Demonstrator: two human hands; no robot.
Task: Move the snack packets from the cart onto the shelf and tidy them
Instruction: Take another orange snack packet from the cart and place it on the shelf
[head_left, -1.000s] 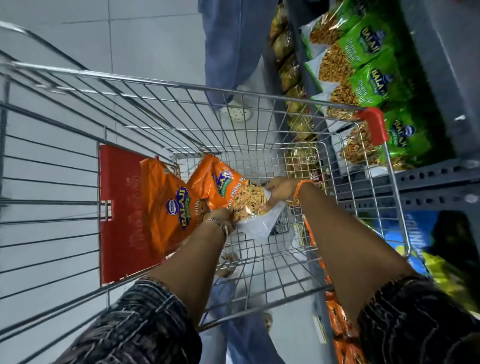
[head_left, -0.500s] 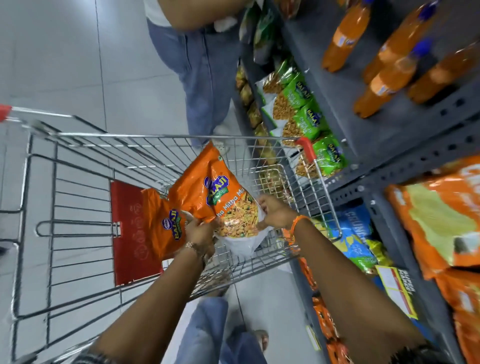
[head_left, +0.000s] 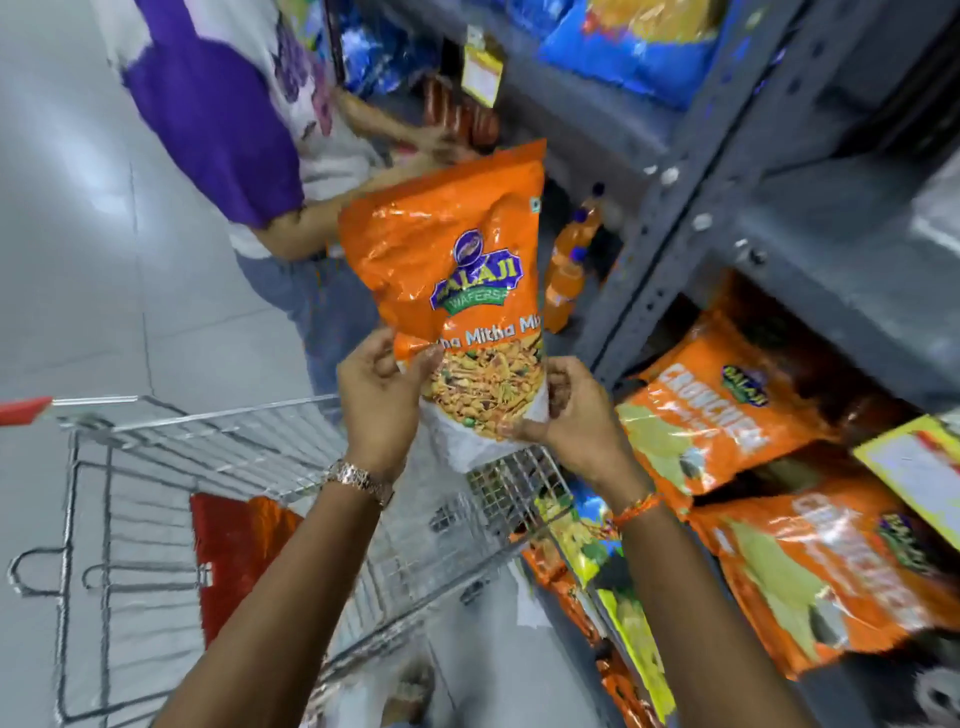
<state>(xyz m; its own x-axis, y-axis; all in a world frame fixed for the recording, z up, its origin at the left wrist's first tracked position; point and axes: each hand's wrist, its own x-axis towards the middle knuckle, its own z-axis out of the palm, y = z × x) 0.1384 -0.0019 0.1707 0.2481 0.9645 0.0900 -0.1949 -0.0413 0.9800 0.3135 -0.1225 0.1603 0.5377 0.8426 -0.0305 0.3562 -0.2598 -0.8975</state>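
Observation:
An orange snack packet is held upright above the wire cart, in front of the grey shelf. My left hand grips its lower left edge. My right hand pinches its lower right corner. Another orange packet lies inside the cart beside a red panel. Similar orange packets lie on the shelf level to the right of my hands.
Another person in a purple and white top bends at the shelf just beyond the cart. Orange drink bottles stand on a shelf level behind the held packet. Blue packets fill the upper shelf; yellow and orange packets fill the lower one.
Both hands lifted the orange packet up out of the cart and turned it upright toward the shelf. The view swung up and right; the second packet stayed in the cart.

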